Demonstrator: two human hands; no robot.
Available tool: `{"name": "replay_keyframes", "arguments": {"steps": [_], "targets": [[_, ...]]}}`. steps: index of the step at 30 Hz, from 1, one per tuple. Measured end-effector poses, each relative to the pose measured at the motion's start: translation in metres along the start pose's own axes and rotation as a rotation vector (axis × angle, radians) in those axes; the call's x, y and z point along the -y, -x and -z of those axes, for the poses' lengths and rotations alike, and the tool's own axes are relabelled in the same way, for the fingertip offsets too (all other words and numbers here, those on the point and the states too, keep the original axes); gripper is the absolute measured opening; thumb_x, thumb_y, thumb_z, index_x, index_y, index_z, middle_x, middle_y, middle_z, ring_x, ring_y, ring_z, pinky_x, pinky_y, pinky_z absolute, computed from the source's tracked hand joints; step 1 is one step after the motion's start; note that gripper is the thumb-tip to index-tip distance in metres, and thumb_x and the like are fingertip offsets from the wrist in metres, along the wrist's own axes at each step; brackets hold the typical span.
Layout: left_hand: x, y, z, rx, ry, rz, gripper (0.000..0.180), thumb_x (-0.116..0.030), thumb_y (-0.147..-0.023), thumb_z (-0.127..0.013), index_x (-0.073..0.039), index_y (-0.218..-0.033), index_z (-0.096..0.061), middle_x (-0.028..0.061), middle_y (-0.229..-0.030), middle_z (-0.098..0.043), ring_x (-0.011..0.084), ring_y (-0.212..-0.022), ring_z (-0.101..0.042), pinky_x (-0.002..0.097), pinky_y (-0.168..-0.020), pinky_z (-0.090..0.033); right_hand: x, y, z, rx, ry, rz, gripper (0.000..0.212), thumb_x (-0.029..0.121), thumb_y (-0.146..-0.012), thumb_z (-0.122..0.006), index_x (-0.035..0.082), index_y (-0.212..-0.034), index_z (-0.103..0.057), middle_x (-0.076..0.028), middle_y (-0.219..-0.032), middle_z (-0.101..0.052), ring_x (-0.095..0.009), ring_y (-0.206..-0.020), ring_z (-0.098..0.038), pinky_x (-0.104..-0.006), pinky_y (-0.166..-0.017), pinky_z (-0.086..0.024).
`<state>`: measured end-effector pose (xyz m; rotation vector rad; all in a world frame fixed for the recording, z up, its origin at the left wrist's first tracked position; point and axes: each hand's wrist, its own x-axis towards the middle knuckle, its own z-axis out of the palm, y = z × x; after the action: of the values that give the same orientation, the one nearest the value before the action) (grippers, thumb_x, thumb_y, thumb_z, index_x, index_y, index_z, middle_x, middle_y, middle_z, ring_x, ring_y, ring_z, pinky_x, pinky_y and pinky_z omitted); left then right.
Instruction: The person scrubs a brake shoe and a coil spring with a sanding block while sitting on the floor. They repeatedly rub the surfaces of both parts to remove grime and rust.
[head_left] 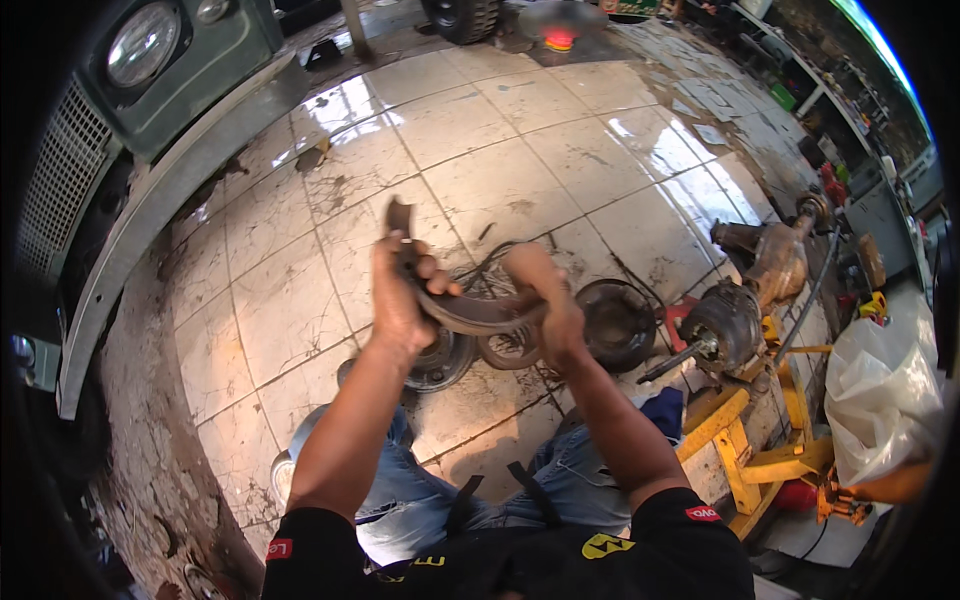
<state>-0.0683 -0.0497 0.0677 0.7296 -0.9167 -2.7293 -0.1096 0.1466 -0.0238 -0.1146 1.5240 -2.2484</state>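
Both my hands hold a curved brown brake shoe (pixel 477 315) in the air above the tiled floor. My left hand (pixel 398 295) is closed round its left end, where a short curved metal piece (pixel 399 215) sticks up past the fingers; I cannot tell whether that is part of the same shoe. At the other end, my right hand (pixel 553 300) grips the shoe with bent fingers, slightly smeared by motion. Below lie a round metal drum or wheel part (pixel 443 365), a smaller ring-shaped part (pixel 509 348) partly hidden by the shoe, and a dark round drum (pixel 614 327).
At right, a rusty axle (pixel 780 262) with a dark hub (pixel 725 328) sits by a yellow stand (pixel 740 455). Beside it is a white plastic sack (pixel 885 380). A green vehicle (pixel 190 85) with a long metal bumper (pixel 180 185) stands at left. Crowded shelves (pixel 815 75) line the far right.
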Motion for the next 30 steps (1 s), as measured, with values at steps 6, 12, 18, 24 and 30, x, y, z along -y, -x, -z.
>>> {"name": "replay_keyframes", "arguments": {"steps": [6,12,18,24,30], "targets": [[-0.011,-0.008,-0.002,0.004,0.036,-0.015,0.035,-0.046,-0.086,-0.055,-0.012,-0.086,-0.047,-0.002,-0.063,-0.038,0.0132,-0.053,-0.041,0.0358,-0.056,-0.046,0.031,0.018,-0.03,0.06,0.045,0.176,0.054,0.037,-0.106,-0.018,0.0,-0.127,-0.053,-0.013,-0.119,-0.058,-0.022,-0.113,-0.053,-0.0349,-0.101,-0.039],[-0.008,-0.006,-0.009,0.036,0.051,0.009,0.035,-0.048,-0.084,-0.056,-0.014,-0.084,-0.048,-0.0046,-0.062,-0.037,0.0114,-0.051,-0.04,0.0344,-0.057,-0.045,0.028,0.021,-0.029,-0.005,-0.077,0.206,0.055,0.042,-0.106,-0.023,0.001,-0.127,-0.053,-0.01,-0.113,-0.058,-0.017,-0.102,-0.055,-0.0295,-0.091,-0.043],[0.001,-0.006,-0.022,0.06,-0.016,-0.008,0.036,-0.049,-0.087,-0.052,-0.013,-0.086,-0.048,-0.0044,-0.062,-0.037,0.0116,-0.051,-0.041,0.0345,-0.057,-0.046,0.028,0.012,-0.012,-0.044,0.009,0.147,0.053,0.039,-0.107,-0.021,0.0,-0.129,-0.049,-0.011,-0.118,-0.054,-0.019,-0.104,-0.054,-0.0321,-0.097,-0.042],[-0.013,-0.002,-0.009,0.066,-0.047,-0.062,0.037,-0.049,-0.086,-0.052,-0.011,-0.086,-0.049,-0.004,-0.063,-0.037,0.0118,-0.052,-0.041,0.0349,-0.059,-0.046,0.018,0.012,-0.01,0.023,0.74,0.742,0.052,0.037,-0.106,-0.022,0.0,-0.131,-0.048,-0.013,-0.123,-0.055,-0.021,-0.109,-0.054,-0.0322,-0.095,-0.044],[-0.019,-0.015,-0.001,0.19,-0.107,-0.07,0.034,-0.043,-0.09,-0.05,-0.009,-0.089,-0.053,-0.0047,-0.062,-0.041,0.0108,-0.053,-0.044,0.0346,-0.062,-0.046,0.014,0.013,-0.023,0.082,-0.03,0.265,0.061,0.045,-0.105,-0.024,-0.003,-0.125,-0.055,-0.014,-0.113,-0.061,-0.02,-0.098,-0.06,-0.032,-0.089,-0.047]]}}
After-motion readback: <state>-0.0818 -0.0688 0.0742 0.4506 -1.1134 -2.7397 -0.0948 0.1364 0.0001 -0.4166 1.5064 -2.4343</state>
